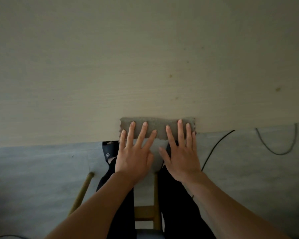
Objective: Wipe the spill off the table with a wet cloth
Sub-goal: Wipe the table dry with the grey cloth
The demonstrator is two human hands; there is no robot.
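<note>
wasn't far along, by the look of it. grey cloth [156,128] lay flat at the near edge of the table [76,83], a bit hanging over. left hand [134,157] and right hand [180,157] both open, fingers spread, fingertips pressing down on the cloth, gripping nothing. still a few brownish spots [170,76] out on the tabletop, well apart from the cloth, plus another off to the right [277,89]. couldn't tell if the cloth was wet. probably most of the wiping left to do.

Open tabletop ahead
The pale wood-grain table [110,66] lies bare beyond the grey rectangular cloth [156,128] at its near edge.
</note>
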